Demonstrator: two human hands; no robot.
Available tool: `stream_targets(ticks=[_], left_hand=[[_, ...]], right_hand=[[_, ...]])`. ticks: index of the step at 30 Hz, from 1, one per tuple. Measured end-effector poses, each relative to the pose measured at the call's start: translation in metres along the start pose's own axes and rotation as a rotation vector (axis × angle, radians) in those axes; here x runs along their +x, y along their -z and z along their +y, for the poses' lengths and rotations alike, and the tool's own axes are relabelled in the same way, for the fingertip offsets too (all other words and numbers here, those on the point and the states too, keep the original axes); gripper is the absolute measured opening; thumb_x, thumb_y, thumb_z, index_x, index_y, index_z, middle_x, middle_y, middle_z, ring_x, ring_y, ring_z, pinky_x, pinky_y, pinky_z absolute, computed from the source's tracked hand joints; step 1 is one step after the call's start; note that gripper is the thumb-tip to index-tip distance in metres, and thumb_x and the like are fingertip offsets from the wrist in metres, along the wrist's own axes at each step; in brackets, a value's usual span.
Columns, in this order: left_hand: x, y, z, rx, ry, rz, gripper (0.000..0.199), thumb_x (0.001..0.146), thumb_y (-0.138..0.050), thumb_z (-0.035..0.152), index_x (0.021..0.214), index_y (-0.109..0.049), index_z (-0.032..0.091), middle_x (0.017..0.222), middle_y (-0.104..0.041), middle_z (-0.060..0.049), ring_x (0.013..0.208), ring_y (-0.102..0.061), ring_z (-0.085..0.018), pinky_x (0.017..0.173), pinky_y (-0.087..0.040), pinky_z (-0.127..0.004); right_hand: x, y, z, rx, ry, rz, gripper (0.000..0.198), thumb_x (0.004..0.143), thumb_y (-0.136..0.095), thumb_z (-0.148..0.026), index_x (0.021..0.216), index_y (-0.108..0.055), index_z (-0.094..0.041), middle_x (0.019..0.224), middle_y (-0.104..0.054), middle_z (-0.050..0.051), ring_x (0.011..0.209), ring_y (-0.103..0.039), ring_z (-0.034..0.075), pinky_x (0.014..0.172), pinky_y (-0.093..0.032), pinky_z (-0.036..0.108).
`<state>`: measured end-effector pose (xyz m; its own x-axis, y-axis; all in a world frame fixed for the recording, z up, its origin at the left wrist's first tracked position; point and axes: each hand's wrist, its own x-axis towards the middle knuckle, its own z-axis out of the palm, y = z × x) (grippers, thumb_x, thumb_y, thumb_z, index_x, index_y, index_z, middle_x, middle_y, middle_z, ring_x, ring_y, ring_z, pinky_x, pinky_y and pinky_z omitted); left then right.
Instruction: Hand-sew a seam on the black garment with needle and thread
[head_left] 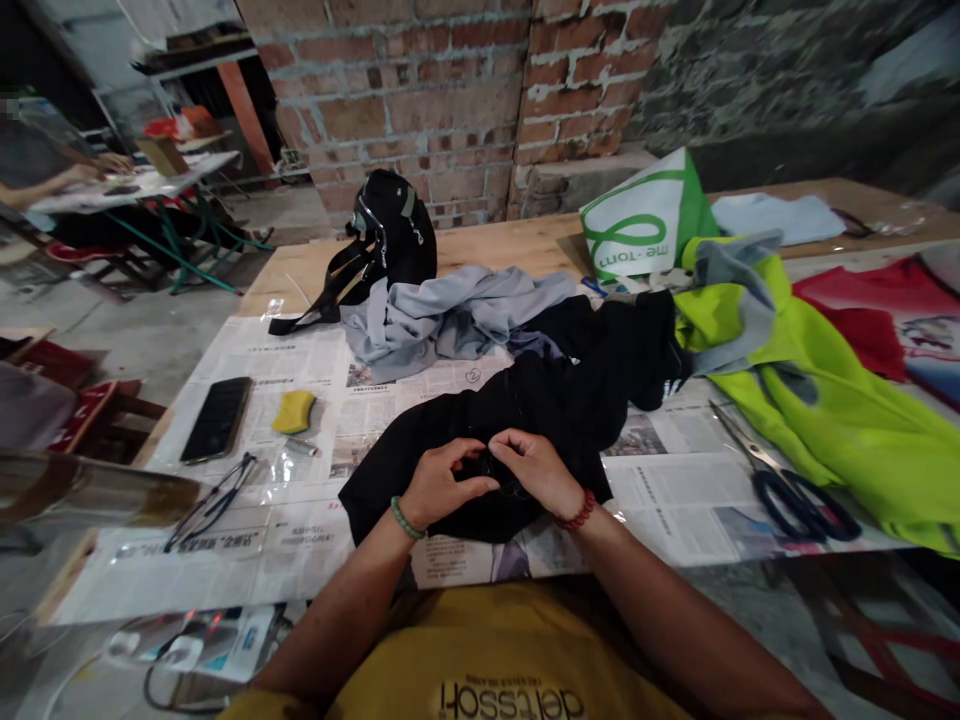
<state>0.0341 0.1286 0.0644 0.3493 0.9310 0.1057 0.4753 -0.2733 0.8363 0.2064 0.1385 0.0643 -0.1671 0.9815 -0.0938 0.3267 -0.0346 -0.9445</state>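
A black garment with white stripes at its far right end lies bunched on the newspaper in front of me. My left hand is closed on its fabric, thumb stretched toward the other hand. Close beside it, my right hand pinches the same cloth between thumb and fingertips. Between the fingertips the cloth is dark, and any small part held there is too dim to make out. Behind the garment lies a crumpled grey cloth.
Newspaper covers the wooden table. At left lie a phone, a yellow sponge and eyeglasses. Large scissors rest at right by a neon-yellow garment. A black bag and a green-white bag stand behind.
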Motion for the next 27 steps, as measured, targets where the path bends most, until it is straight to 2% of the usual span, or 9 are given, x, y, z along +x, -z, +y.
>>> stream_targets(ticks=[7, 12, 27], left_hand=[[-0.0004, -0.0025, -0.0015, 0.016, -0.020, 0.025, 0.035, 0.069, -0.073, 0.033, 0.100, -0.065, 0.019, 0.086, -0.069, -0.002, 0.070, -0.060, -0.013, 0.065, -0.049, -0.024], [-0.0002, -0.0035, -0.0024, 0.007, -0.028, 0.028, 0.032, 0.071, -0.071, 0.033, 0.099, -0.065, 0.019, 0.086, -0.069, -0.002, 0.072, -0.060, -0.012, 0.067, -0.049, -0.023], [-0.0013, -0.0030, 0.0006, 0.047, -0.030, 0.048, 0.033, 0.069, -0.072, 0.035, 0.097, -0.066, 0.018, 0.082, -0.068, -0.002, 0.063, -0.053, -0.010, 0.059, -0.045, -0.022]], right_hand=[[-0.0029, 0.0004, -0.0024, -0.014, -0.007, 0.001, 0.027, 0.079, -0.049, -0.037, 0.075, -0.064, -0.015, 0.070, -0.062, 0.001, 0.066, -0.054, 0.012, 0.065, -0.042, 0.023], [-0.0027, 0.0002, -0.0011, 0.003, -0.006, -0.002, 0.025, 0.079, -0.050, -0.036, 0.074, -0.063, -0.016, 0.070, -0.062, 0.001, 0.066, -0.054, 0.012, 0.066, -0.042, 0.024], [-0.0019, -0.0017, 0.0027, 0.023, 0.005, 0.005, 0.021, 0.078, -0.053, -0.035, 0.073, -0.063, -0.017, 0.069, -0.062, 0.000, 0.066, -0.054, 0.013, 0.066, -0.043, 0.025]])
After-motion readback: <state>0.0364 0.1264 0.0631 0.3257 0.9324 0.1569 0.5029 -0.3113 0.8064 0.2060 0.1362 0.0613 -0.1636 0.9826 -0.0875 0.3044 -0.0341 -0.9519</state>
